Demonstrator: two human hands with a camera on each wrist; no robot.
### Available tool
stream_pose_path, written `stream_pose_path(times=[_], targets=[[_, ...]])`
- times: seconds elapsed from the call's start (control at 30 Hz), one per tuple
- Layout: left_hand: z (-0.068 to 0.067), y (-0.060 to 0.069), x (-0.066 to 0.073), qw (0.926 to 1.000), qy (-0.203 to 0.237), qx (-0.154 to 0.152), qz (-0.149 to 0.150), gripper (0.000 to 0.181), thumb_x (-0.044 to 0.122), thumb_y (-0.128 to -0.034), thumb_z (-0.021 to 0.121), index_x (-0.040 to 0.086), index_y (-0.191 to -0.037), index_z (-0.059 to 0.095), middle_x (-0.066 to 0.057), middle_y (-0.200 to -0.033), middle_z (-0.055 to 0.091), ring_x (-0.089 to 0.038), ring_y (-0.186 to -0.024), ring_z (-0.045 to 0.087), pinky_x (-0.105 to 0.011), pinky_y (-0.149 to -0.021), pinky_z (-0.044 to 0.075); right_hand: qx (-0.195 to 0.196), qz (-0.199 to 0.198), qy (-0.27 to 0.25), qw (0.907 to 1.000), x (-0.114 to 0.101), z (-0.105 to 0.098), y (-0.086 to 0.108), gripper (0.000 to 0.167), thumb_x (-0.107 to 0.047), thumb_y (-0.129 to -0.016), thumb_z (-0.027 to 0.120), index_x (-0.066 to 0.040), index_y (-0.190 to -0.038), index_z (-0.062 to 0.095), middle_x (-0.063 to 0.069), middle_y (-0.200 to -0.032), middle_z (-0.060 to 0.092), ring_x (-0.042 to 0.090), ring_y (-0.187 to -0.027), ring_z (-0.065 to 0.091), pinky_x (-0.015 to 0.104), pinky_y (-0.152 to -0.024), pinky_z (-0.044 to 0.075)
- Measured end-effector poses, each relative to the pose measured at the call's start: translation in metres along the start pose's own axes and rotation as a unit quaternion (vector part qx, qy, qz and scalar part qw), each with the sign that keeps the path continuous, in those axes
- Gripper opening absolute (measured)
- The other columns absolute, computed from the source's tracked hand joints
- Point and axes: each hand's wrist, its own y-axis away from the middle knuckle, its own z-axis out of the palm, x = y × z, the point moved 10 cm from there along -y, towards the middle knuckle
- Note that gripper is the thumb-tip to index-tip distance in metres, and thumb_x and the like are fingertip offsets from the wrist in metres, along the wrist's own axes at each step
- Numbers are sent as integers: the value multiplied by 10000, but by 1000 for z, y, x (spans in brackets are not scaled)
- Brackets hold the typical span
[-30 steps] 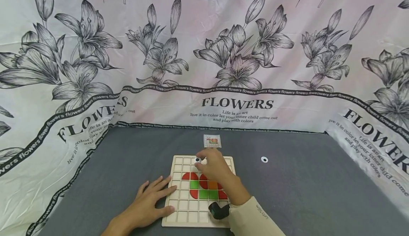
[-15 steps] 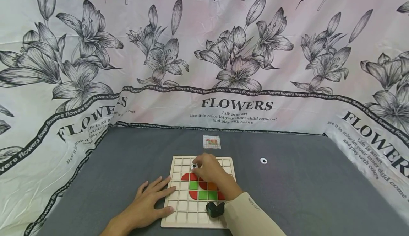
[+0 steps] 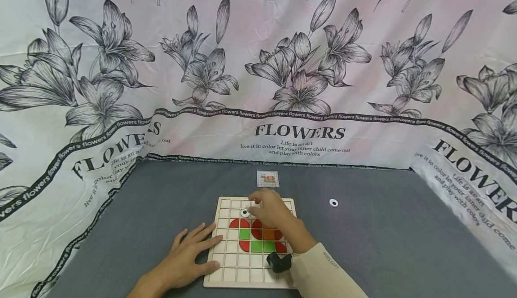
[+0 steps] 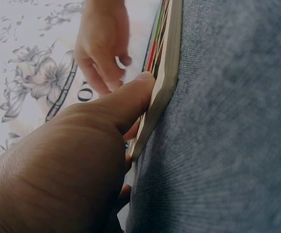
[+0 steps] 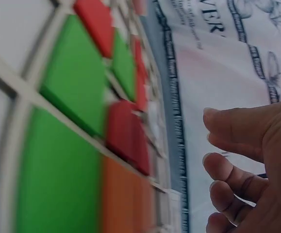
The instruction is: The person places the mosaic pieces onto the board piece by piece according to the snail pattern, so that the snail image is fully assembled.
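Observation:
A wooden grid board [image 3: 232,274] lies on the grey table. My left hand [image 3: 187,257] rests with spread fingers along its left edge; the left wrist view shows the thumb [image 4: 135,92] on the board's rim. A round white eye piece with a black dot [image 3: 244,212] sits in a cell above the red pieces. Just right of it hovers my right hand [image 3: 269,208], thumb and forefinger apart and nothing between them in the right wrist view. Red [image 3: 239,223], green [image 3: 256,246] and orange [image 3: 268,234] pieces fill several cells, some hidden behind the right wrist.
A second eye piece [image 3: 333,203] lies on the table right of the board. Behind the board is a small pattern card [image 3: 268,179]. A flower-printed cloth [image 3: 299,141] rises along the table's back and sides. A dark wrist device [image 3: 278,262] overhangs the board's lower right.
My right hand carried the eye piece down and slightly left on the board, then let go of it and drew back a little to the right. The left hand stayed put.

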Motion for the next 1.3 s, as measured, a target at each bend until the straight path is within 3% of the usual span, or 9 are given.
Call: stream_pose_path(times=[0.2,0.4,0.57,0.73,0.83,1.0,1.3], targets=[[-1,1,-1,10000,-37,24,-21,668,594,-860,614,193,-1391,561,-40,-1540,316,-333,-1411,212,-619,-1035,26,485,-206,-30,9986,-8,-40,9,264,-123,-878,719,-75,-1138,708,82,-1030,639,252,-965,579,449,-797,493],[0,0,-1,10000,-44,50,-26,657,582,-858,628,203,-1391,563,-35,-1535,326,-325,-1410,217,-609,-1039,31,1234,-394,123,9915,-5,-93,26,286,-112,-859,740,-77,-1141,710,51,-976,615,264,-904,550,429,-745,468],[-1,0,-2,10000,-42,75,-40,642,560,-853,648,208,-1384,571,-34,-1530,337,-322,-1408,226,-605,-1039,39,1784,-574,308,9818,6,-134,46,289,-59,-859,728,-54,-1146,696,71,-1000,616,277,-909,547,451,-749,453],[-2,-1,0,10000,13,72,-25,648,570,-855,639,209,-1388,566,-35,-1531,334,-334,-1408,224,-615,-1037,31,2385,-940,419,9657,16,-165,68,299,40,-842,704,-39,-1131,699,61,-979,626,254,-883,552,378,-683,424],[-2,0,0,10000,37,68,1,650,572,-858,635,209,-1392,560,-36,-1533,330,-338,-1408,222,-615,-1036,28,2600,-996,376,9597,27,-176,78,315,82,-840,682,-33,-1133,697,59,-976,622,241,-870,536,335,-645,376],[-2,0,0,10000,65,24,-1,655,576,-860,631,212,-1399,553,-36,-1537,321,-343,-1409,216,-620,-1034,23,2836,-771,196,9557,56,-184,89,298,76,-856,665,-8,-1140,690,106,-958,612,197,-830,485,332,-650,357],[-2,0,0,10000,93,13,13,660,581,-865,620,202,-1401,550,-44,-1537,321,-356,-1405,220,-630,-1030,19,3030,-89,213,9527,109,-176,99,241,-14,-888,664,36,-1123,686,164,-959,625,239,-804,481,312,-626,394]])
